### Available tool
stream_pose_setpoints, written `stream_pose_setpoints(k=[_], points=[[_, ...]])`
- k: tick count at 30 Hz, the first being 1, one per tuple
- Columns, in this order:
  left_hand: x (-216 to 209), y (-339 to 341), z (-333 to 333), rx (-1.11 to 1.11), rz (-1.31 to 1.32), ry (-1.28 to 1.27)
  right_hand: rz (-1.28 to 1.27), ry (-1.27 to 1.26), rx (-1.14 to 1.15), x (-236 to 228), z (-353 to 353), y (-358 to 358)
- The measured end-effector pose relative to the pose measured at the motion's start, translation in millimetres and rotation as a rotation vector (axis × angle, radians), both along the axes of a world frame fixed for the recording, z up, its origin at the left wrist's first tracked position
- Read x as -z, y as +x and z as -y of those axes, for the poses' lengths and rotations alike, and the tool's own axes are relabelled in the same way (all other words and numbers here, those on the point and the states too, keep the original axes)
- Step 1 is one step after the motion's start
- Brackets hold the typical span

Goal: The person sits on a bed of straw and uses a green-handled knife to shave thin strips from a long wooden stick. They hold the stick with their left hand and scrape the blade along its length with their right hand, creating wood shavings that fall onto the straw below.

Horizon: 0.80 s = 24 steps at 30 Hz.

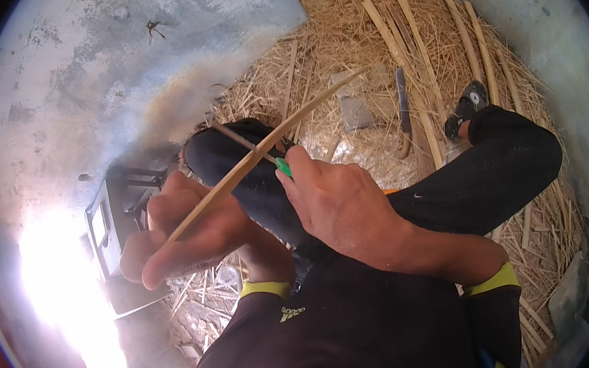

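Observation:
My left hand (230, 227) grips the lower end of a long, pale, slightly curved strip (262, 149), which looks like split bamboo or wood. The strip slants up and away to the right, ending in a thin tip above my legs. My right hand (349, 207) is closed around the green handle (284, 167) of a small knife, most of the handle hidden inside the fist. Its narrow, brownish blade (232, 134) crosses the strip near the middle and points to the left. Blade and strip appear to touch.
Shavings (324, 24) cover the floor around my crossed legs (479, 180). A larger dark blade (403, 99) with a wooden handle lies beyond them, beside a flat grey block (354, 113). Long strips (421, 47) lie at the far right. A pale wall (109, 45) and dark box-like object (107, 226) stand left.

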<state>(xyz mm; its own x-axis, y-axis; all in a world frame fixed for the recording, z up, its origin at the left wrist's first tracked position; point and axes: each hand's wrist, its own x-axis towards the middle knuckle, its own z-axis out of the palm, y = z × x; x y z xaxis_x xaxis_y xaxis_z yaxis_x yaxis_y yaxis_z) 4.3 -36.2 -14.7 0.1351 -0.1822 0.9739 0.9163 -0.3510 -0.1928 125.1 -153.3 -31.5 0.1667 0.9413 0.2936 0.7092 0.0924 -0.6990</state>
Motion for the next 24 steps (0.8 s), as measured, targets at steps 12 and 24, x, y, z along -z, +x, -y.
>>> stream_pose_setpoints(k=[12, 24], points=[[-26.5, 33.2, 10.2, 0.611, 0.403, -0.193, 0.079, 0.122, 0.040, 6.4, -8.0, 7.3], [-19.2, 26.1, 8.4, 0.432, 0.435, -0.240, 0.149, -0.355, 0.361, 117.4, -2.4, 65.8]])
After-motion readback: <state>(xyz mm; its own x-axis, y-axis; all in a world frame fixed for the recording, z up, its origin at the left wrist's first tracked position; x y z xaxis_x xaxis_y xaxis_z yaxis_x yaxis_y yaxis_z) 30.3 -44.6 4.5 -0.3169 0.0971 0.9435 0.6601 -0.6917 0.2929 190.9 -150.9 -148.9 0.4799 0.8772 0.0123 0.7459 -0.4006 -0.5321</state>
